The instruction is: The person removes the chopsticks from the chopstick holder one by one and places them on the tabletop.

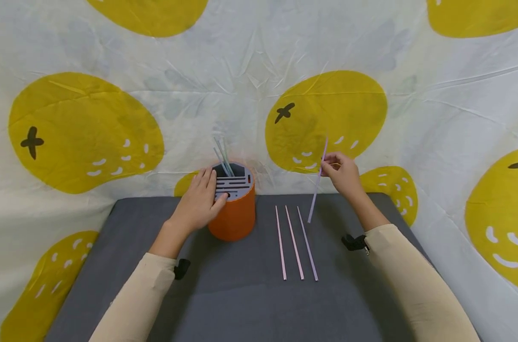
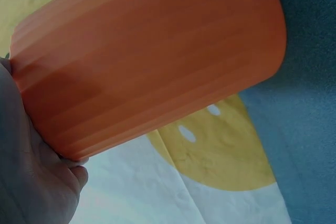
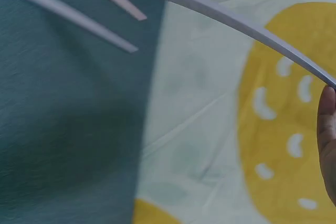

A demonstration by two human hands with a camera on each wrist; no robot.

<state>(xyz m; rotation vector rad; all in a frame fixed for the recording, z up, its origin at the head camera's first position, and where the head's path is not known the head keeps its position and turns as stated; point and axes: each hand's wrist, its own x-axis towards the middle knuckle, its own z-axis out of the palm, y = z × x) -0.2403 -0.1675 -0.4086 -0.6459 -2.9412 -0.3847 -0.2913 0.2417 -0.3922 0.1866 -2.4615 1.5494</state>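
An orange ribbed cylindrical holder [image 1: 232, 221] with a grey slotted top stands on the dark table. My left hand [image 1: 197, 197] rests on its top rim, fingers laid along the left side and thumb at the front edge. In the left wrist view the hand [image 2: 37, 171] is at the rim of the orange wall [image 2: 152, 61]. My right hand [image 1: 342, 173] pinches a thin lilac stick [image 1: 316, 190] between thumb and fingers, its lower end hanging above the table. In the right wrist view that stick [image 3: 231, 20] reaches left from the fingertips [image 3: 326, 103].
Three thin pinkish and lilac sticks [image 1: 294, 242] lie side by side on the dark table [image 1: 242, 304], right of the holder. Several pale bluish-green sticks [image 1: 223, 159] stand in the holder's rear compartment. A white cloth with yellow fruit shapes [image 1: 233, 57] hangs behind.
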